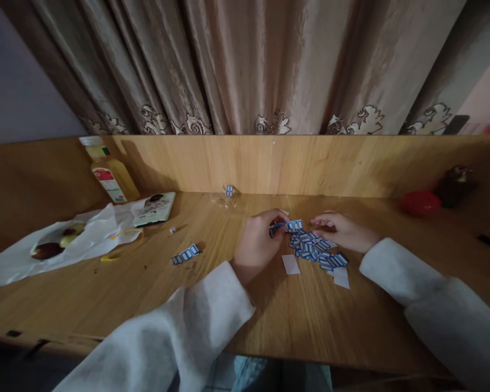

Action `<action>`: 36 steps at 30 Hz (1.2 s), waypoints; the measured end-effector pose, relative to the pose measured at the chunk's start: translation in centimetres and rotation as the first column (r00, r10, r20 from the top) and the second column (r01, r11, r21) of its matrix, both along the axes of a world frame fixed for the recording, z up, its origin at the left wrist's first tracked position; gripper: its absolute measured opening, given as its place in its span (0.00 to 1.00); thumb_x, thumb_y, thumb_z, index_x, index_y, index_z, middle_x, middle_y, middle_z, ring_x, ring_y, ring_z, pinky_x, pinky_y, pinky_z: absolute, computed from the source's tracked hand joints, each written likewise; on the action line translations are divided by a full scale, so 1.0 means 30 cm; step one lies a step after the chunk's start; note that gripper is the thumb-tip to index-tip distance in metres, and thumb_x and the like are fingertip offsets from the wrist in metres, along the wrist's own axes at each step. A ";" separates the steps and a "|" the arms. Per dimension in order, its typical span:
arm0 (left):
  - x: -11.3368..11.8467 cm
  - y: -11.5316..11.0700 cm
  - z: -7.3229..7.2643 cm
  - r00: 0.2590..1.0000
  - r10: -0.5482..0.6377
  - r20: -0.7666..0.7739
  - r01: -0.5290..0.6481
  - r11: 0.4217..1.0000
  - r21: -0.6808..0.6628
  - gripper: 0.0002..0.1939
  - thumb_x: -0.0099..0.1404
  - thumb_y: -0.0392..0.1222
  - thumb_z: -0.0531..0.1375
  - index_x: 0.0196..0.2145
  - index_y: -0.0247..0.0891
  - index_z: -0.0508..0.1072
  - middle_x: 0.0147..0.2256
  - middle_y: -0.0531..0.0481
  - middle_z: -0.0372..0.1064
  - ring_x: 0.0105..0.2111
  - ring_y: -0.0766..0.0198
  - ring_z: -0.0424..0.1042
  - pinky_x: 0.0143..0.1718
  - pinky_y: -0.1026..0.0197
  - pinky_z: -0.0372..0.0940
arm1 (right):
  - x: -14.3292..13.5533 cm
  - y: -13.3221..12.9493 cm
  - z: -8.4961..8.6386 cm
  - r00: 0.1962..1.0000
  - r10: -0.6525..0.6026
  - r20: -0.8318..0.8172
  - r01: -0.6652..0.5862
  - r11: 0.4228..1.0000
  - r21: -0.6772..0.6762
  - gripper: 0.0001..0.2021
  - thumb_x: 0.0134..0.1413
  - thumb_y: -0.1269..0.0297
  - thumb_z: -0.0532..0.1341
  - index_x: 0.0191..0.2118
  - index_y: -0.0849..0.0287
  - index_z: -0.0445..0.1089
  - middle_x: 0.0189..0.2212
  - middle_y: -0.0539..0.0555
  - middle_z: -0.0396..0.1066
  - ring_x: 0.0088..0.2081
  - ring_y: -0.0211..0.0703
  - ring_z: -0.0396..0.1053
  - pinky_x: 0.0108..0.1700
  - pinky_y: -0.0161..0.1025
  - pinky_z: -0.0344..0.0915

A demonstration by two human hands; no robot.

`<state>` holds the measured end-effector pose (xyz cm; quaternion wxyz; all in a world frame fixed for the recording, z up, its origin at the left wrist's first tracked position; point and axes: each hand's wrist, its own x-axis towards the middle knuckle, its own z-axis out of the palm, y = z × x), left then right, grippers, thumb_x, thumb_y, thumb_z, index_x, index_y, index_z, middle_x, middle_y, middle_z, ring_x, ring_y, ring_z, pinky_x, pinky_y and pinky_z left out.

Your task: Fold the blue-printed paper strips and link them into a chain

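My left hand (259, 239) is closed on a small stack of blue-and-white labels (294, 225), pinched between thumb and fingers and pointing to the right. Just right of it, my right hand (343, 230) hovers at the edge of a loose pile of similar blue-bordered labels (310, 245). Its thumb and fingertips are slightly apart, and I see nothing held in them. Plain white slips lie by the pile, one white slip (291, 264) in front of my left hand and another white slip (342, 277) at the near right.
Left lie a separate label strip (185, 254), a small white cube (172, 230), a notebook-like packet (155, 209) and fruit (48, 251) on a white plastic bag (16, 267). A bottle (112, 177) stands behind. Clear plastic (222, 202) lies mid-back, a red round object (420, 203) right.
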<state>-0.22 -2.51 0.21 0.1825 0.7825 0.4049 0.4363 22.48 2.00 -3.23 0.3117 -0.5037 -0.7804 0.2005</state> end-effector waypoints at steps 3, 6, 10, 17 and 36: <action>0.001 0.000 -0.008 0.999 -0.010 -0.037 0.011 1.000 0.012 0.09 0.58 0.29 0.55 0.35 0.38 0.71 0.35 0.52 0.72 0.35 0.67 0.70 0.40 0.63 0.64 | 0.018 0.020 -0.006 0.998 0.064 0.009 -0.063 0.995 -0.072 0.07 0.45 0.61 0.60 0.30 0.58 0.71 0.27 0.54 0.73 0.31 0.43 0.71 0.35 0.42 0.68; 0.003 -0.004 -0.009 0.996 -0.037 -0.080 0.039 0.999 0.019 0.10 0.58 0.29 0.55 0.35 0.39 0.71 0.35 0.52 0.72 0.35 0.66 0.70 0.40 0.62 0.64 | 0.027 0.007 0.007 0.996 0.094 -0.002 -0.094 0.988 -0.126 0.07 0.47 0.61 0.58 0.28 0.57 0.71 0.26 0.52 0.73 0.30 0.41 0.71 0.35 0.40 0.68; 0.005 -0.011 -0.001 0.993 -0.046 -0.107 0.047 0.999 0.004 0.10 0.57 0.29 0.55 0.35 0.38 0.72 0.35 0.52 0.72 0.36 0.65 0.70 0.40 0.61 0.65 | 0.030 -0.020 0.032 0.996 0.090 -0.009 -0.090 0.984 -0.152 0.11 0.51 0.57 0.55 0.31 0.57 0.71 0.31 0.53 0.74 0.34 0.42 0.71 0.39 0.42 0.67; 0.008 -0.005 -0.005 0.993 -0.086 -0.079 0.084 0.996 -0.027 0.10 0.57 0.29 0.55 0.35 0.37 0.72 0.35 0.50 0.73 0.35 0.66 0.71 0.40 0.61 0.66 | 0.034 -0.033 0.041 0.984 0.142 -0.104 -0.163 0.958 -0.234 0.10 0.41 0.61 0.63 0.31 0.59 0.71 0.24 0.49 0.68 0.28 0.39 0.67 0.32 0.39 0.66; 0.025 -0.014 -0.018 0.968 -0.227 -0.108 0.217 0.971 -0.095 0.09 0.58 0.29 0.56 0.35 0.37 0.72 0.35 0.50 0.72 0.35 0.65 0.70 0.39 0.60 0.65 | 0.045 -0.078 0.097 0.982 0.044 -0.183 -0.075 0.983 -0.166 0.13 0.39 0.55 0.66 0.26 0.59 0.68 0.25 0.51 0.73 0.30 0.42 0.71 0.34 0.40 0.68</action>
